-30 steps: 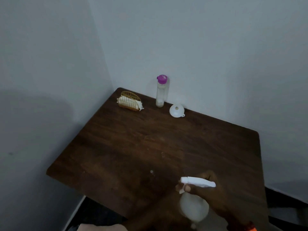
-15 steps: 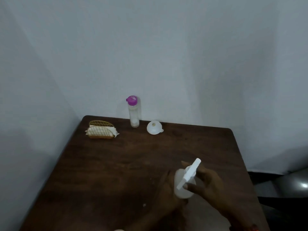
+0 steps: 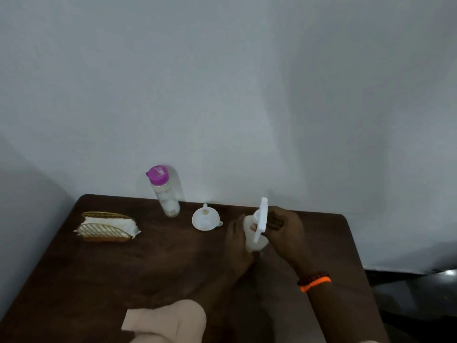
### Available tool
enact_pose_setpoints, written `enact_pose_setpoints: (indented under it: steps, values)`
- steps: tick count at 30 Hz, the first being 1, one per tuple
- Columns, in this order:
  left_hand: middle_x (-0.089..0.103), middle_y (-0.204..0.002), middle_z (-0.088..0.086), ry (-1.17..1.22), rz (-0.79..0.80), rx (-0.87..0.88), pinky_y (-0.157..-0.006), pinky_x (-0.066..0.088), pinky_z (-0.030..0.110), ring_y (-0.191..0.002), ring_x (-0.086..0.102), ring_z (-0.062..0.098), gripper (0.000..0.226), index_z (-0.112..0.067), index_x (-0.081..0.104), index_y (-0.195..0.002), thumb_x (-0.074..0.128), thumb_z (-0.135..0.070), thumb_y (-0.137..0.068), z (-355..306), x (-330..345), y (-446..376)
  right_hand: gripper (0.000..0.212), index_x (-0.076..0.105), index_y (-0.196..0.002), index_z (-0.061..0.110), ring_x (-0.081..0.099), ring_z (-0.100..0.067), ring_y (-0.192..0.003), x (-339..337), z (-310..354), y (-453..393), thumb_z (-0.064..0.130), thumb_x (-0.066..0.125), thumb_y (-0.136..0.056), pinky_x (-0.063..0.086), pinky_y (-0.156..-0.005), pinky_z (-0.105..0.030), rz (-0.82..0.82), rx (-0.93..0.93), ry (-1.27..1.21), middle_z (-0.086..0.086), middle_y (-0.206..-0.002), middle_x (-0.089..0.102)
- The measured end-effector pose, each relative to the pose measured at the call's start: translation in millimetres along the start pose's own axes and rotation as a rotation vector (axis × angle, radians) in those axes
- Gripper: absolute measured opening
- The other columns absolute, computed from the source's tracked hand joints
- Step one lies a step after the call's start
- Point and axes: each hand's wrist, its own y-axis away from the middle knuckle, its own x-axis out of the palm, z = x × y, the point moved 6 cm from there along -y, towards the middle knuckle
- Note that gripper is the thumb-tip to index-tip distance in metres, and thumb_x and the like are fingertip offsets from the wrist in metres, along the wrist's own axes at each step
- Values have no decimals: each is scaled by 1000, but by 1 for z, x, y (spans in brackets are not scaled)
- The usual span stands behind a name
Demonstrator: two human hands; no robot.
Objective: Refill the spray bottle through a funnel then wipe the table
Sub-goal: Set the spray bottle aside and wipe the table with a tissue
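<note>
The spray bottle [image 3: 254, 237] is probably light and near empty, a thin, translucent white plastic body that would give under a hard squeeze and could slip if wet, so the sound hold is round the body with one hand while the other turns the collar under the trigger head. That is how it is held now: the left hand [image 3: 237, 240] wraps the body, and the right hand [image 3: 284, 230] has its fingers curled round the white trigger head [image 3: 261, 219], apparently to unscrew it. The bottle stands upright just right of the white funnel [image 3: 205, 219], low over the dark wooden surface [image 3: 153, 266]; whether it touches cannot be told. Left of the funnel stands a clear bottle with a purple cap [image 3: 163, 191].
</note>
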Motion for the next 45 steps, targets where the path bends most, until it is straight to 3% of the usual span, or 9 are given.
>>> enact_pose_setpoints:
  steps: [4,18,24,29,31,34,37,40,45]
  values:
    - [39,-150,14,-61,-20,-71,-111,43,39,-134,46,31,87,-13,31,-148,80,-21,-77,7,1,-40,32,80,-104,10,76,-13,-95,16,-13,-38,1,87,-74,62,-88,-41,31,9,-31,-1,-99,80]
    - [50,-142,11,-47,-40,-100,-114,38,35,-134,48,24,79,-7,37,-148,76,-31,-84,14,25,-74,39,77,-113,13,74,-13,-101,17,-33,-66,7,87,-76,61,-91,-42,45,22,-19,0,-107,79]
    - [45,-146,15,-30,-44,-22,-114,36,33,-137,43,28,91,-3,37,-148,83,-11,-70,-2,-15,-39,73,51,-144,1,63,-26,-123,5,-30,-35,-9,80,-77,52,-106,-41,71,196,-80,-12,-138,61]
    - [67,-121,-3,40,-194,-162,-97,40,8,-112,56,2,41,-15,65,-121,77,-22,-83,20,-66,40,13,70,-99,13,69,-33,-94,-12,-31,74,21,75,-90,49,-71,-28,-386,371,64,-3,-89,70]
    - [71,-115,-7,106,-224,-281,-99,49,19,-108,63,3,32,-19,70,-115,77,-23,-84,47,-87,77,12,72,-85,11,70,-38,-92,23,-36,112,22,74,-90,50,-71,-35,-335,500,26,-13,-83,72]
    - [76,-90,-10,172,-292,-414,-83,52,17,-84,69,-3,15,-20,76,-95,81,-18,-80,99,-125,131,21,77,-102,-3,69,-40,-110,103,-37,152,12,76,-88,49,-97,-43,-109,639,6,-29,-110,73]
    - [76,-78,-3,231,-341,-532,-69,54,22,-75,73,12,10,-15,76,-84,81,-8,-79,151,-168,166,18,74,-97,3,71,-32,-102,168,-10,170,16,79,-86,51,-93,-38,37,644,-82,-22,-103,75]
    - [77,-81,1,255,-366,-652,-75,63,35,-78,76,22,9,-19,76,-85,80,-12,-82,201,-220,178,19,64,-75,18,70,-34,-96,217,21,156,13,78,-86,53,-87,-38,118,551,-98,-13,-91,73]
    - [76,-92,4,329,-490,-711,-80,63,49,-83,74,23,12,-21,74,-91,72,-8,-89,263,-308,148,10,69,-86,19,70,-19,-84,277,50,106,25,77,-87,60,-81,-43,195,478,-62,-3,-87,73]
